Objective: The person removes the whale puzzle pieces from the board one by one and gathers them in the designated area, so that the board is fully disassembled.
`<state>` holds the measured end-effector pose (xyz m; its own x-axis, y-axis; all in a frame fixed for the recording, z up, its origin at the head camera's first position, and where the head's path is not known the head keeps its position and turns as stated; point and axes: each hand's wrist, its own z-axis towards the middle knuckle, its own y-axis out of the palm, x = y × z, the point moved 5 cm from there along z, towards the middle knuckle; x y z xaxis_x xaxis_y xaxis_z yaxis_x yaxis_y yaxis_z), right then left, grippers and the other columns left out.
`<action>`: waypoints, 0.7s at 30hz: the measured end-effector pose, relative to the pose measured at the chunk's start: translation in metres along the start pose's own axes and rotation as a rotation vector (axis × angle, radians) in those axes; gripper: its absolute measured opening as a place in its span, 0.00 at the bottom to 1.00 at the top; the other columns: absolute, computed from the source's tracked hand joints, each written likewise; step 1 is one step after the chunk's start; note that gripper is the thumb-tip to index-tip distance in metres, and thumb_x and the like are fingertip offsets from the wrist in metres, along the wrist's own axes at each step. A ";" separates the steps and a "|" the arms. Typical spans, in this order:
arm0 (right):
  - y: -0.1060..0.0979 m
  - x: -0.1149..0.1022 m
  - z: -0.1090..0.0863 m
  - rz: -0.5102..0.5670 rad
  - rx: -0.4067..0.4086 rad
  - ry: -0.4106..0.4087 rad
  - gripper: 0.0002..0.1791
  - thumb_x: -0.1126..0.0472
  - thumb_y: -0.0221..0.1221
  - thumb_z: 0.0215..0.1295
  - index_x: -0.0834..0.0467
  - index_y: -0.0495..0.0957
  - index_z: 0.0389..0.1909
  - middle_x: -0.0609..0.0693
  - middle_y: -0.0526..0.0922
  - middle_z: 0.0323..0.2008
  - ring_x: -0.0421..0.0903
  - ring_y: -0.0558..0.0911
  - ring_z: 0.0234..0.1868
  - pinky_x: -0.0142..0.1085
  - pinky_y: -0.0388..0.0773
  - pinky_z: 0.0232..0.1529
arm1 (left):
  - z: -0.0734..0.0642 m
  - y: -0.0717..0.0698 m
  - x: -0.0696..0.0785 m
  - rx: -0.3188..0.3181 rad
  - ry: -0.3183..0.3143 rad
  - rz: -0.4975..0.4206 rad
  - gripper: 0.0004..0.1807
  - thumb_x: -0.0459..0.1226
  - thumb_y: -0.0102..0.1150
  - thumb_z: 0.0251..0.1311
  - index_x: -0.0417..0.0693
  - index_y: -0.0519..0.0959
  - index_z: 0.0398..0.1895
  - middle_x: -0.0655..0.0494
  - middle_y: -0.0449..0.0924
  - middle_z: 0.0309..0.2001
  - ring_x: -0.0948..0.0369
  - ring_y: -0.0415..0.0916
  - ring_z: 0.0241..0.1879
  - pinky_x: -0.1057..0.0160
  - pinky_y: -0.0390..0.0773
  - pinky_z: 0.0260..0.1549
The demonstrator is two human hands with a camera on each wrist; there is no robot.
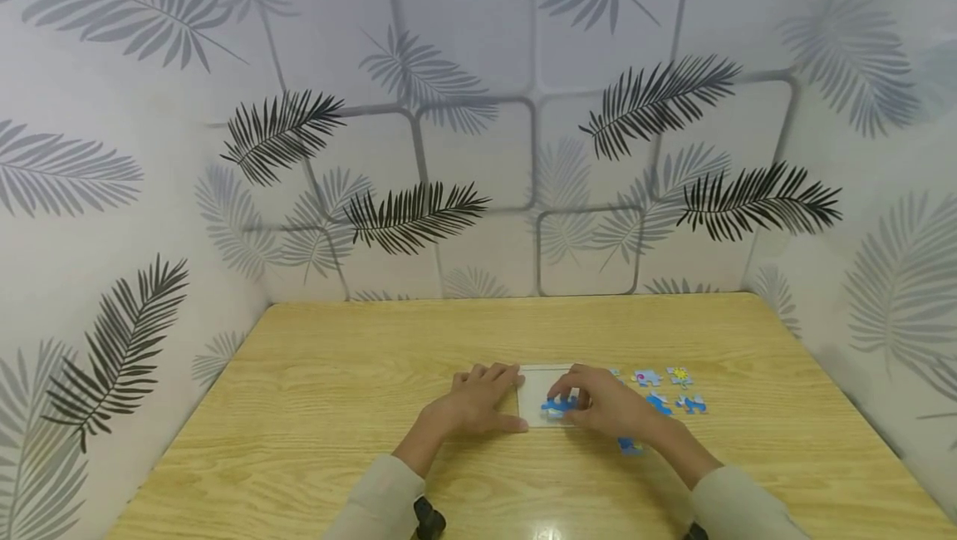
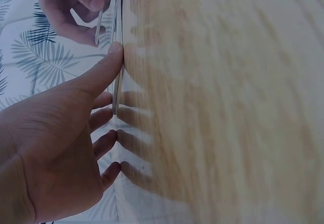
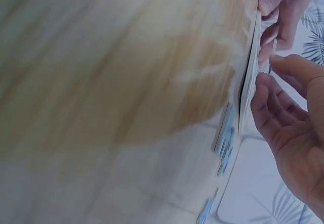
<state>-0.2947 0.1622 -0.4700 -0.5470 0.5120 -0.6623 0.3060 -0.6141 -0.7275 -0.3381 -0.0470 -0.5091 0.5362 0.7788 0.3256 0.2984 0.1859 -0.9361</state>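
Observation:
A flat white puzzle board (image 1: 532, 382) lies on the table between the two hands. My left hand (image 1: 478, 403) rests along its left side, fingers spread and thumb at the near corner. In the left wrist view, the left fingertips (image 2: 117, 134) touch down by the board's edge. Just over the board, my right hand (image 1: 613, 404) pinches a blue jigsaw piece (image 1: 555, 407) between thumb and fingers. That piece shows as a thin tilted edge in the right wrist view, and the right hand hides the board's right part.
Several loose jigsaw pieces lie right of the board, among them one with a yellow sun (image 1: 679, 374), one with a pink swirl (image 1: 646, 377) and a blue one (image 1: 630, 445) nearer. The wooden table (image 1: 336, 374) meets a leaf-patterned wall covering (image 1: 478, 149) behind.

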 end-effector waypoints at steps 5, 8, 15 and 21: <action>-0.013 0.002 -0.016 0.015 0.005 -0.003 0.15 0.66 0.69 0.66 0.60 0.83 0.53 0.51 0.81 0.43 0.36 0.75 0.27 0.32 0.77 0.28 | 0.000 0.000 0.000 0.007 0.009 -0.023 0.49 0.62 0.63 0.65 0.53 0.57 0.83 0.50 0.57 0.80 0.44 0.54 0.77 0.34 0.53 0.70; -0.023 0.008 -0.028 0.012 0.011 0.011 0.15 0.65 0.70 0.65 0.59 0.83 0.52 0.52 0.82 0.43 0.34 0.73 0.25 0.32 0.76 0.27 | 0.000 0.000 0.001 0.002 0.010 -0.032 0.49 0.62 0.63 0.66 0.53 0.56 0.83 0.50 0.56 0.81 0.44 0.53 0.77 0.33 0.53 0.70; -0.046 0.024 -0.055 -0.056 0.061 0.017 0.14 0.64 0.72 0.62 0.57 0.85 0.49 0.49 0.84 0.40 0.33 0.69 0.24 0.31 0.72 0.26 | -0.003 -0.003 0.004 0.003 0.012 -0.037 0.48 0.61 0.63 0.67 0.53 0.57 0.83 0.50 0.57 0.80 0.45 0.54 0.77 0.34 0.54 0.70; -0.061 0.034 -0.077 -0.080 0.070 0.054 0.15 0.61 0.73 0.62 0.56 0.86 0.48 0.46 0.86 0.41 0.33 0.69 0.25 0.31 0.71 0.27 | -0.008 -0.008 0.009 0.011 0.019 -0.019 0.47 0.62 0.62 0.67 0.52 0.58 0.82 0.50 0.58 0.80 0.45 0.55 0.76 0.35 0.55 0.69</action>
<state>-0.2716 0.2630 -0.4620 -0.5244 0.5910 -0.6129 0.2070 -0.6097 -0.7651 -0.3294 -0.0463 -0.4971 0.5457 0.7633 0.3459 0.3004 0.2072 -0.9310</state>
